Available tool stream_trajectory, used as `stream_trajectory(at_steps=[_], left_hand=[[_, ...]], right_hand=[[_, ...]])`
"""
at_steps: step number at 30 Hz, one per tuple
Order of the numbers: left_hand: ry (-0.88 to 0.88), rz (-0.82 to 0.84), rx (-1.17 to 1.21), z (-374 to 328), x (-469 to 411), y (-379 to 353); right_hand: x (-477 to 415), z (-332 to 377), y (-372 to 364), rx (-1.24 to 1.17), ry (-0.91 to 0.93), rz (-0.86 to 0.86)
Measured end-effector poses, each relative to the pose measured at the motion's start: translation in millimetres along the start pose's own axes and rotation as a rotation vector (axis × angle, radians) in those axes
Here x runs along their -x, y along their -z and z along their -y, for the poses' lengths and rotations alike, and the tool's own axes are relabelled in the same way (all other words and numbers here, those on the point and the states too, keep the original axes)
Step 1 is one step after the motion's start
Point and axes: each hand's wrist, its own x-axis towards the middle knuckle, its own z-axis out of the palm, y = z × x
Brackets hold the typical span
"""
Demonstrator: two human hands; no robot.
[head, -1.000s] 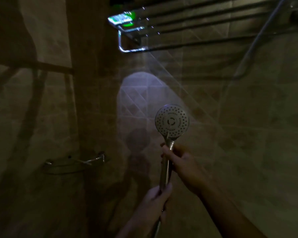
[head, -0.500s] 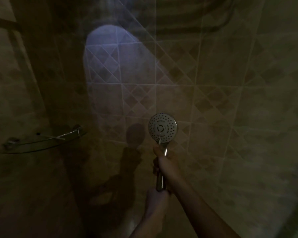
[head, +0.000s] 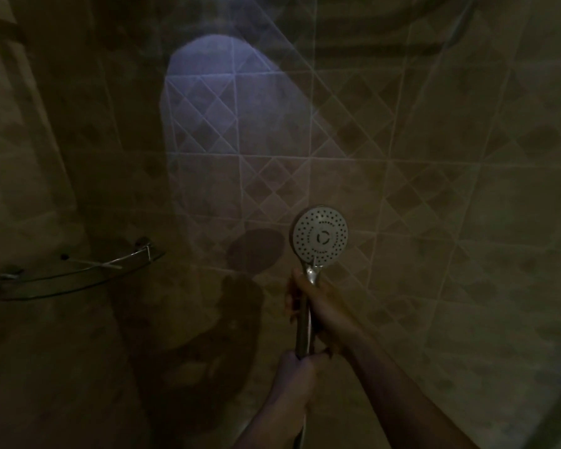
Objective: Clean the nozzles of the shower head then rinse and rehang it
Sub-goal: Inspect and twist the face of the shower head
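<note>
The shower head (head: 320, 236) is round and silver, its dotted nozzle face turned toward me, held upright in front of the tiled wall. My right hand (head: 318, 306) is wrapped around the upper part of its chrome handle, just under the head. My left hand (head: 293, 372) grips the lower end of the handle where the hose begins. The hose runs down out of view below my left hand. The room is very dark.
A curved glass corner shelf (head: 78, 275) with metal brackets is fixed at the left. Tiled wall (head: 434, 189) fills the view, with a pale patch of light (head: 221, 102) above. A hose and a bar show dimly at the top right (head: 460, 34).
The view has tilted downward, so the metal rack at the top left the frame. Both hands keep their hold; the shower head stays upright and sits slightly further from me.
</note>
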Motion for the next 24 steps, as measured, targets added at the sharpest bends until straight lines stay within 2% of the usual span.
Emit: stream_trajectory(at_steps=[3,5,7,9,12,14,21,23,24], left_hand=[[-0.012,-0.029,0.048,0,-7,10],[-0.024,-0.058,0.047,4,-12,14],[-0.025,-0.083,0.043,7,-15,15],[0.012,-0.068,0.049,10,-18,18],[0.071,0.018,0.058,13,-22,23],[0.071,0.047,0.041,14,-24,24],[0.026,0.069,0.007,12,-27,26],[0.002,0.085,0.006,12,-28,28],[-0.005,0.093,0.008,15,-30,28]], right_hand=[[-1,-4,-3,0.34,0.135,-0.247],[-4,-8,-5,0.417,0.232,-0.406],[-6,-12,-5,0.445,0.278,-0.458],[-8,-19,2,0.395,0.25,-0.401],[-7,-24,7,0.068,0.169,-0.101],[-5,-22,5,-0.045,0.132,-0.019],[-2,-17,1,0.315,0.184,-0.24],[-4,-16,4,0.321,0.147,-0.27],[-3,-17,6,0.242,0.12,-0.231]])
